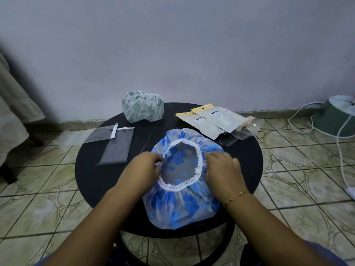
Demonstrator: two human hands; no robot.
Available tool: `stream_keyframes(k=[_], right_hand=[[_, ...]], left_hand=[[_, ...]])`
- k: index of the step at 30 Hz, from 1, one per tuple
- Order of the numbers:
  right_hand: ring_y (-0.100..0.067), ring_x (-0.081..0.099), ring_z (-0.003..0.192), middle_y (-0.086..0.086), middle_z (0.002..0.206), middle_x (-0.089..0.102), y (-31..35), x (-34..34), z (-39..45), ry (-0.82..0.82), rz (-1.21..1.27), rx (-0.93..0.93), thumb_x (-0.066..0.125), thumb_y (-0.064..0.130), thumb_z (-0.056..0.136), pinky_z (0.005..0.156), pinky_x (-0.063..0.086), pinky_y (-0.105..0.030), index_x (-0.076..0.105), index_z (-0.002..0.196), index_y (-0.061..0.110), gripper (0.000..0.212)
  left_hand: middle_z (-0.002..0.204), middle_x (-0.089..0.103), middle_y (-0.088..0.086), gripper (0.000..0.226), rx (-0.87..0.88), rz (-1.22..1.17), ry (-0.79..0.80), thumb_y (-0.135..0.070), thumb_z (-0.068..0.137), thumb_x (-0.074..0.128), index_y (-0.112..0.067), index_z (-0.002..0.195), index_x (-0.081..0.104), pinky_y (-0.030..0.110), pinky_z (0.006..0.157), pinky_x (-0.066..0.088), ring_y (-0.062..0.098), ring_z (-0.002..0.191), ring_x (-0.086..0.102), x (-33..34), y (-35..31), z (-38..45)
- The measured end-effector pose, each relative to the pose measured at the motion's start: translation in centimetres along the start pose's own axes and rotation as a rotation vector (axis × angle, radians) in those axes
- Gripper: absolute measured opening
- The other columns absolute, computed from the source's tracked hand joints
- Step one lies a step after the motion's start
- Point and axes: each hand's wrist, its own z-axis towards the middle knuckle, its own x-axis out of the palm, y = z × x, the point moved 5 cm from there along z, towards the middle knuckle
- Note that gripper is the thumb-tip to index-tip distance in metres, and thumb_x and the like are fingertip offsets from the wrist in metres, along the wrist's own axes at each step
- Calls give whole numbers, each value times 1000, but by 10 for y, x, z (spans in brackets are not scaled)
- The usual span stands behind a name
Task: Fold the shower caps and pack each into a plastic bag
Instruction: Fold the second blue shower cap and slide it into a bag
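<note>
Head view, looking down on a round black table [92, 181] standing on a patterned tile floor [38, 208]. Nearest on the table lies a blue-flowered shower cap [184, 206], spread out with its opening facing up and its white frilled elastic rim [172, 187] forming a ring. Both hands sit on this cap. On the left side of the ring, the left hand [143, 169] has its fingers curled and pinches the rim. On the right side, the right hand [222, 169] rests on the gathered plastic with fingers bent down; whether it actually grips the cap cannot be told. A thin gold bracelet [235, 196] circles the right wrist. Farther back on the left lie clear flat plastic bags [115, 144], one overlapping another. At the far right of the table sits a loose pile of bags with tan header cards [217, 120]. At the table's far edge, a green-patterned shower cap [143, 106] stands bunched up. Beyond it rises a pale wall [172, 45].
</note>
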Motion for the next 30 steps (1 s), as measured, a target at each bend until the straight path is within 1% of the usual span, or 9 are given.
stream_keyframes(k=[2, 5, 8, 11, 20, 23, 26, 28, 30], right_hand=[[-24, 44, 117, -2, 124, 51, 1, 11, 3, 47, 66, 38, 42, 9, 91, 91, 33, -31, 53, 119, 15, 31], [-28, 37, 128, -11, 132, 43, 2, 34, 5, 153, 181, 87, 41, 4, 89, 102, 31, -33, 49, 122, 7, 33], [-25, 12, 144, -13, 153, 19, 2, 49, 2, 235, 178, 123, 33, 20, 99, 115, 14, -36, 30, 142, 5, 45], [-21, -7, 146, -7, 159, -2, -2, 53, -1, 336, 117, 123, 21, 38, 101, 117, -3, -36, 9, 151, 12, 57], [-15, -9, 146, -1, 159, -6, -42, 47, 5, 424, 65, 91, 20, 55, 97, 118, -4, -32, 0, 152, 21, 67], [-15, -2, 146, -1, 159, 2, -44, 45, 7, 409, 105, 42, 26, 54, 97, 119, 2, -31, 8, 152, 20, 67], [-17, 22, 141, -4, 152, 30, -39, 35, 10, 276, 260, 5, 43, 44, 96, 115, 19, -30, 36, 144, 15, 57], [-19, 39, 130, -3, 138, 49, -33, 21, 11, 120, 323, 0, 50, 33, 95, 107, 29, -28, 51, 133, 11, 44], [-22, 47, 120, -3, 127, 57, -24, 8, 9, -4, 261, 21, 50, 27, 95, 100, 32, -31, 59, 124, 12, 34]], left_hand=[[114, 58, 2, 30, 133, -81, -73, -6, 89, 53, -15, 113, 66, 30, 92, 44, 19, 107, 57, 7, -2, 4], [123, 53, 2, 30, 220, -141, -61, -9, 90, 57, -11, 119, 59, 25, 101, 38, 19, 117, 50, 23, -6, 6], [153, 25, 2, 58, 154, -76, 101, -26, 96, 50, -10, 147, 27, 22, 113, 12, 18, 143, 18, 42, -5, 7], [160, -4, -4, 68, 45, 51, 289, -42, 100, 33, -18, 152, -4, 31, 117, 0, 16, 146, -10, 52, 6, 10], [156, -19, -13, 96, -89, 232, 439, -79, 80, 29, -29, 150, -12, 37, 119, -3, 19, 143, -20, 41, 40, 5], [156, -17, -14, 97, -66, 214, 398, -83, 76, 22, -29, 151, -8, 40, 117, -9, 14, 143, -22, 39, 39, 1], [159, -1, -11, 97, -6, 190, 266, -81, 73, 11, -25, 152, 10, 41, 115, -12, 13, 145, -14, 32, 32, -1], [153, 30, -9, 92, 62, 159, 101, -82, 79, 8, -24, 146, 33, 39, 116, 0, 14, 145, 12, 21, 23, -1], [130, 57, -11, 75, 139, 191, -27, -70, 84, 13, -27, 131, 53, 35, 108, 22, 13, 129, 43, 14, 14, 0]])
